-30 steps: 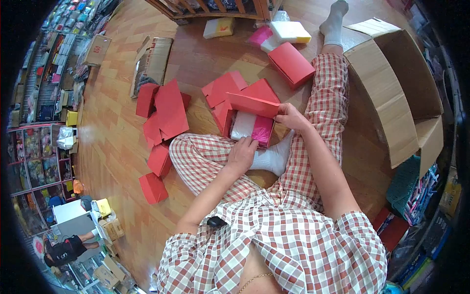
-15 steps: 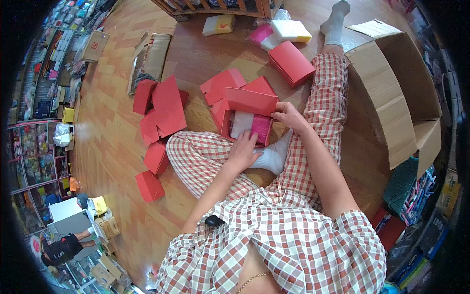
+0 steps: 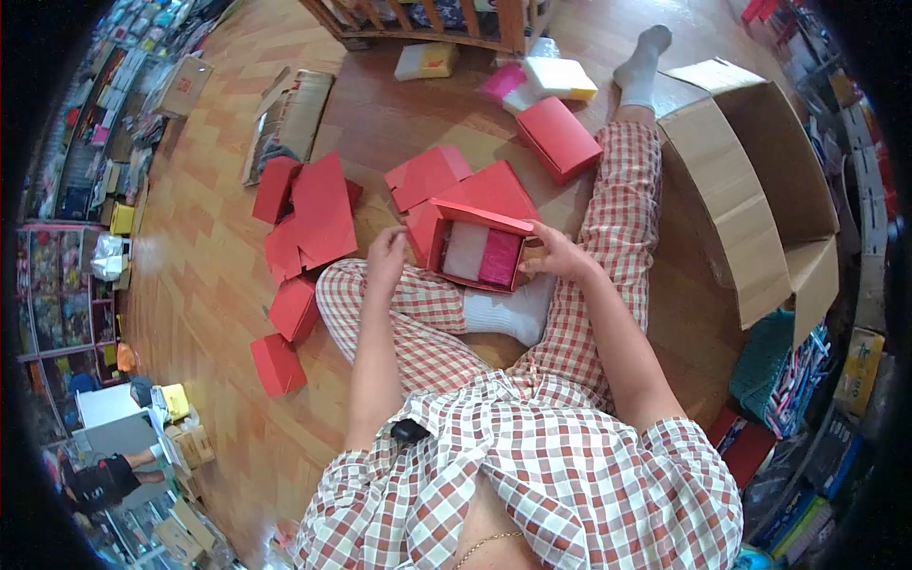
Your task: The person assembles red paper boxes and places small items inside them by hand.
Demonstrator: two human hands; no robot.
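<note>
An open red box (image 3: 437, 249) rests by my crossed leg, its lid tipped back. Inside lie a white packet (image 3: 465, 249) and a magenta packet (image 3: 500, 256), side by side. My right hand (image 3: 559, 255) grips the box at its right edge, thumb and fingers on the wall and lid. Off to the box's left, above my knee, my left hand (image 3: 384, 258) is raised with loosely bent fingers and holds nothing. Beyond the open box lie a flat red box piece (image 3: 494, 185) and another red box (image 3: 427, 178).
A closed red box (image 3: 559, 139) sits near my outstretched leg. Several red boxes (image 3: 318, 209) lie to the left. At right stands a large open cardboard carton (image 3: 731, 199). White-and-yellow packs (image 3: 560, 78) lie near wooden slats (image 3: 427, 21). A person (image 3: 100, 483) is at lower left.
My left hand has left the packets inside the box and moved left. The lid has tilted further back, and my right hand stays at the box's right edge.
</note>
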